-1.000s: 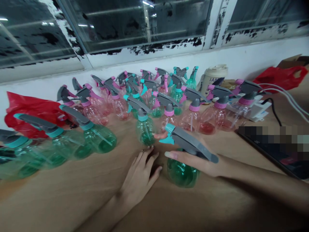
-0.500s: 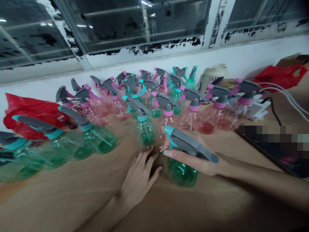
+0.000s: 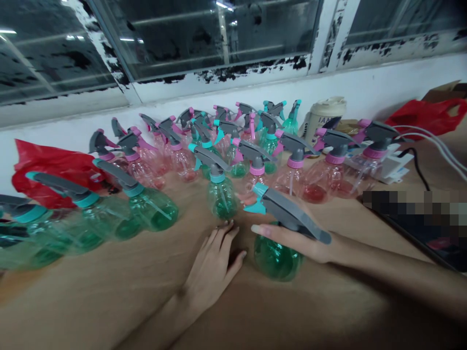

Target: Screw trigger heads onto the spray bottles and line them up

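Note:
Right of centre stands a green spray bottle [image 3: 279, 257] with a grey and turquoise trigger head. My right hand [image 3: 310, 243] is around its neck under the head, thumb along the near side and fingertips showing behind the trigger. My left hand [image 3: 213, 265] lies palm down on the table with its fingers stretched out, holding nothing. Just beyond its fingertips is another green spray bottle [image 3: 222, 197]. A pink spray bottle [image 3: 257, 171] stands behind my right hand, partly hidden.
Several pink and green spray bottles crowd toward the wall, and a row of green ones [image 3: 155, 209] stands at left. Red plastic bags [image 3: 54, 167] lie at both sides. A coffee cup [image 3: 324, 116], white cables and a dark flat device [image 3: 408, 228] are at right.
The fingers and thumb of my right hand have loosened and moved apart around the trigger, which now sticks out further. My left hand stays in place. The view has shifted slightly.

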Motion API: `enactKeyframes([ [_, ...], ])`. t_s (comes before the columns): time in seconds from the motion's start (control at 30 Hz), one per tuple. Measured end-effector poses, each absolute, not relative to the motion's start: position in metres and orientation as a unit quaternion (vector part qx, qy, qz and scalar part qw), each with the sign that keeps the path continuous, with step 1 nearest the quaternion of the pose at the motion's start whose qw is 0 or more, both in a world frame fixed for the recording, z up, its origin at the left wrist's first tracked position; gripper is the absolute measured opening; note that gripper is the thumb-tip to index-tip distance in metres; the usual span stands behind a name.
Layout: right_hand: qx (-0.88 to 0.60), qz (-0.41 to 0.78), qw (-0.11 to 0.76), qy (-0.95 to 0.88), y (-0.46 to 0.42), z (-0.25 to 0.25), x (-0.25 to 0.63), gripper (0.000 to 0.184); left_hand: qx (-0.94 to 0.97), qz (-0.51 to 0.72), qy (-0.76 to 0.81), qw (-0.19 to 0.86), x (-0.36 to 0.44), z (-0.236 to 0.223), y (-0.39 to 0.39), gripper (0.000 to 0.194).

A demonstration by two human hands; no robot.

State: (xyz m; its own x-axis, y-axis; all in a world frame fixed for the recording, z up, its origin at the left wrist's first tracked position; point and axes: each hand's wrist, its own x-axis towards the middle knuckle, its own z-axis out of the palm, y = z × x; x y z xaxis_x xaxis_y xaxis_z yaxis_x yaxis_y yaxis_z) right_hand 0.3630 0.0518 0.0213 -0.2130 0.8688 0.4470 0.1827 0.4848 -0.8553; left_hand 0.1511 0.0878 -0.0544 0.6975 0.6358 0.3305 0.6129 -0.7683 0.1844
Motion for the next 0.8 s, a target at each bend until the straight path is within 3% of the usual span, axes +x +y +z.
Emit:
enactKeyframes([
  [0.23, -0.405, 0.306, 0.505, -0.697, 0.052, 0.020, 0.363, 0.025, 0.924, 0.180, 0.337, 0.028, 0.151, -0.055, 0.088, 0.038],
  [0.4, -0.401, 0.303, 0.490, -0.712, 0.050, 0.024, 0.363, 0.014, 0.922, 0.182, 0.338, 0.041, 0.151, -0.053, 0.089, 0.038],
  [0.63, -0.400, 0.269, 0.490, -0.726, 0.049, 0.023, 0.364, 0.020, 0.924, 0.175, 0.336, 0.053, 0.151, -0.052, 0.088, 0.038],
  [0.8, -0.411, 0.238, 0.483, -0.735, 0.047, 0.030, 0.362, 0.004, 0.925, 0.171, 0.337, 0.050, 0.151, -0.051, 0.088, 0.039],
])
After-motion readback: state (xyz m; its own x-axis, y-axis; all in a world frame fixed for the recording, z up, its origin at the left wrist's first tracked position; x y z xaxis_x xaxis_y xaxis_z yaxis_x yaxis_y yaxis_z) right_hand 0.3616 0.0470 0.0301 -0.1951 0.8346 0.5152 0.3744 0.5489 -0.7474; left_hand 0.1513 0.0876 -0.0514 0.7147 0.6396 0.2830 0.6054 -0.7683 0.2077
